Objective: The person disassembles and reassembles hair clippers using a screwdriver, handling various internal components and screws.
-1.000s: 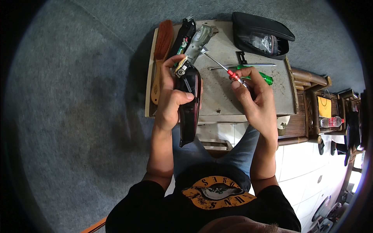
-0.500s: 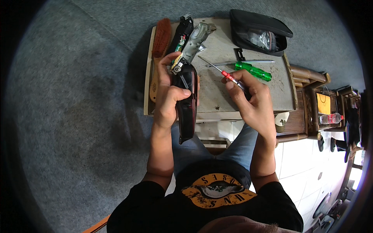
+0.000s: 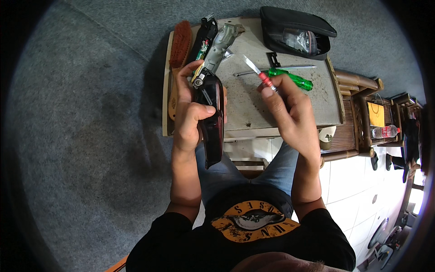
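Black clippers (image 3: 213, 131) lie in the left hand (image 3: 186, 120), fingers wrapped round them, at mid-frame. The right hand (image 3: 294, 111) pinches a screwdriver (image 3: 266, 81), blade (image 3: 252, 65) above its fingertips.

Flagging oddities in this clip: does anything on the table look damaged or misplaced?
Yes: beyond the left hand, a black clipper lies with its green circuit board exposed beside a grey casing, as if taken apart. Dark specks also dirty the tabletop.

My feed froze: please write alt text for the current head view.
Left hand grips a black hair clipper; the right hand holds a red-collared screwdriver, apart from it. On the table lie a green-handled screwdriver, a wooden brush and an open black case.
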Action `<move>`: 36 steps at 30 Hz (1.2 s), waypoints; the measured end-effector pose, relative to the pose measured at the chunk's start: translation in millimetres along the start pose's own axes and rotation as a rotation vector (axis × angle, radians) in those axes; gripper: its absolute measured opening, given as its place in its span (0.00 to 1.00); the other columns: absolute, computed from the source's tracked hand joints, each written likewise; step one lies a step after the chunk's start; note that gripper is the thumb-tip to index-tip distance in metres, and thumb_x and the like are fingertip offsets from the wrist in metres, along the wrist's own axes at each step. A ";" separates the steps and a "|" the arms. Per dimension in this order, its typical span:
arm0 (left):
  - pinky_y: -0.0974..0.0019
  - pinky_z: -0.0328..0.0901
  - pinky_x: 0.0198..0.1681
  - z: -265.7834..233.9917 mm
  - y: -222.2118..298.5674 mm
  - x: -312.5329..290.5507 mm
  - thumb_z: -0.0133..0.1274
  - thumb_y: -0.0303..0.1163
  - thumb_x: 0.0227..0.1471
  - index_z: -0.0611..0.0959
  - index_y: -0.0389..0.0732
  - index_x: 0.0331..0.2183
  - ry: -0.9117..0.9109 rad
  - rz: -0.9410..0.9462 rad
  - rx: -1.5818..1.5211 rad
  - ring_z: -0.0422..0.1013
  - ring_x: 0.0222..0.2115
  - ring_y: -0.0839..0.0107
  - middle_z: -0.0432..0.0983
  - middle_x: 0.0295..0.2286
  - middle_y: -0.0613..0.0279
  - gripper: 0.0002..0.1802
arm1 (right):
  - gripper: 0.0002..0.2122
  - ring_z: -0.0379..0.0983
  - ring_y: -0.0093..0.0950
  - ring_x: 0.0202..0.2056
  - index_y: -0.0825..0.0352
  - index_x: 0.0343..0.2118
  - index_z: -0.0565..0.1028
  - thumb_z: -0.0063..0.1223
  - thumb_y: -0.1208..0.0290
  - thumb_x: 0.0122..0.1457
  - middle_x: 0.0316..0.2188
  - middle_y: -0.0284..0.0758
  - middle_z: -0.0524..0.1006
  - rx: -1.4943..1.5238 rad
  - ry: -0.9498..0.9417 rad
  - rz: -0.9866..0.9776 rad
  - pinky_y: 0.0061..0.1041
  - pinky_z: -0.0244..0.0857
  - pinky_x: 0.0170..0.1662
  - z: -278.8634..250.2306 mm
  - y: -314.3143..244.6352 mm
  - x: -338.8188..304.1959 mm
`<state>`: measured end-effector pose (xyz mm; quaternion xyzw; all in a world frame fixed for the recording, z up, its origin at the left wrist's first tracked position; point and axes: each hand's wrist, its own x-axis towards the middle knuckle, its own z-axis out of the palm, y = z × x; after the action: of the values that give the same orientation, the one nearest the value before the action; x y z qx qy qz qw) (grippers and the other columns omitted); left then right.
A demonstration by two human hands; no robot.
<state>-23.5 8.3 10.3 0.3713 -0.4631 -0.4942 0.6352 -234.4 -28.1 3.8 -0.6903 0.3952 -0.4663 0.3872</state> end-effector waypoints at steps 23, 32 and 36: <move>0.67 0.71 0.24 -5.0 -8.6 0.7 0.47 0.39 0.46 0.61 0.37 0.64 0.071 0.099 -0.008 0.73 0.22 0.65 0.73 0.32 0.45 0.42 | 0.10 0.56 0.11 0.20 0.62 0.40 0.70 0.50 0.60 0.72 0.22 0.21 0.65 0.254 0.082 0.130 0.14 0.50 0.22 -8.7 3.8 1.4; 0.65 0.73 0.25 -4.7 -6.0 1.9 0.47 0.33 0.43 0.58 0.38 0.62 0.044 0.091 -0.061 0.72 0.21 0.69 0.74 0.29 0.48 0.42 | 0.09 0.54 0.11 0.23 0.66 0.38 0.71 0.53 0.65 0.71 0.21 0.20 0.64 0.218 0.083 0.134 0.17 0.47 0.25 -8.4 1.9 1.5; 0.66 0.74 0.25 -3.4 -5.1 1.0 0.48 0.33 0.42 0.58 0.38 0.62 0.066 0.080 -0.039 0.73 0.21 0.69 0.74 0.29 0.49 0.43 | 0.09 0.54 0.11 0.25 0.67 0.37 0.72 0.55 0.67 0.69 0.21 0.20 0.65 0.201 0.101 0.161 0.18 0.46 0.26 -5.8 -5.2 1.1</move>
<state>-21.6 6.1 4.8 0.3560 -0.4465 -0.4649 0.6766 -238.6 -28.0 10.4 -0.5897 0.4196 -0.5051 0.4702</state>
